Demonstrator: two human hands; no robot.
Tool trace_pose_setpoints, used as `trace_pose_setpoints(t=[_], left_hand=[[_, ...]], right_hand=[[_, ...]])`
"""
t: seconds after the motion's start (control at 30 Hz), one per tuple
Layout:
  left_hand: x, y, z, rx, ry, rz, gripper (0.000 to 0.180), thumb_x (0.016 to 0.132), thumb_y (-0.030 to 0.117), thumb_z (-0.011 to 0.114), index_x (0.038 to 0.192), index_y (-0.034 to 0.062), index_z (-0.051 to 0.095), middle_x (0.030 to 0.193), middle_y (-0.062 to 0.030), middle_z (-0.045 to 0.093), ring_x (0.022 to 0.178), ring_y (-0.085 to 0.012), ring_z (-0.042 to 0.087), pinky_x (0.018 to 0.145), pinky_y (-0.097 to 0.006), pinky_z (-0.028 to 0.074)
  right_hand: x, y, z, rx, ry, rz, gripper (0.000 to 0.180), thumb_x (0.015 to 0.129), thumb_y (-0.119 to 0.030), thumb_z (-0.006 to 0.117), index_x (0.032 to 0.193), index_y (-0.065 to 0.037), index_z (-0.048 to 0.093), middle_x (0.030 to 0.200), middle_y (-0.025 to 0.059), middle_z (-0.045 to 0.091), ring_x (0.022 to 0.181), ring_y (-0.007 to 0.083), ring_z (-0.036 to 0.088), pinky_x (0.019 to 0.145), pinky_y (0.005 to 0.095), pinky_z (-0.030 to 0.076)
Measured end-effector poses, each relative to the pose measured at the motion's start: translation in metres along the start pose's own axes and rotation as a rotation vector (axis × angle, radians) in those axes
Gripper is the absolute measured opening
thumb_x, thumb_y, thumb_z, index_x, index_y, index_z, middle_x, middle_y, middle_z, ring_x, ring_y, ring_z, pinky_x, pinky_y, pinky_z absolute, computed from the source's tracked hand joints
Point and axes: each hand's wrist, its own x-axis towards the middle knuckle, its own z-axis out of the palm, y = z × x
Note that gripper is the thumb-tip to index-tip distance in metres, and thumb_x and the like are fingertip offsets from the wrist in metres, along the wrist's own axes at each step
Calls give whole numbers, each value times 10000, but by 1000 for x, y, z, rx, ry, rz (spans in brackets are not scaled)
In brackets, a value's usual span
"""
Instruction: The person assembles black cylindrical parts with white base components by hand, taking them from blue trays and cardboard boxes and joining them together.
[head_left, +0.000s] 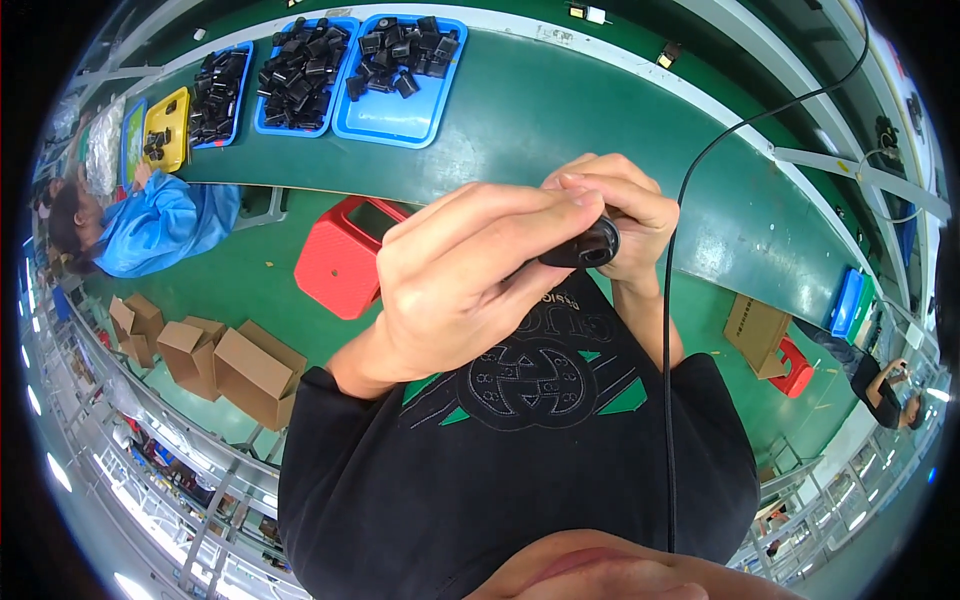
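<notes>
Three blue trays (400,118), green conveyor (560,110)

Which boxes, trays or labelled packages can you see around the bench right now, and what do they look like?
Brown cardboard boxes: open, clustered on the green floor at left.
Flat brown carton: on the floor at right.
Blue trays: rectangular, on the green bench, holding black parts.
Yellow tray: smaller, further left on the bench.

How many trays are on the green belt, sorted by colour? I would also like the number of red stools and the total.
Blue trays: 3
Yellow tray: 1
Green tray: 1
Red stools: 2
Total: 7

The trays lie along the green belt. A blue thing at the far right edge is too unclear to count as a tray.
</notes>
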Motion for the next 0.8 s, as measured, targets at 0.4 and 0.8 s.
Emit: trace_pose_setpoints(t=[0.4,0.8], left_hand=[[-1,5,-4,-26,-22,14,422,575,-98,769,984,-70,668,947,-192,675,814,-247,673,699,-292,543],[-9,-39,-5,-722,-22,-677,424,747,-96,703,1142,-76,549,955,-128,655,884,-157,650,735,-244,559]], right_hand=[[5,-20,4,-122,-15,-96,510,639,-111,818,1079,77,641,911,148,664,790,200,650,657,281,518],[8,-32,-16,29,-165,683,140,764,-116,763,734,0,691,590,41,626,502,59,561,412,206,420]])
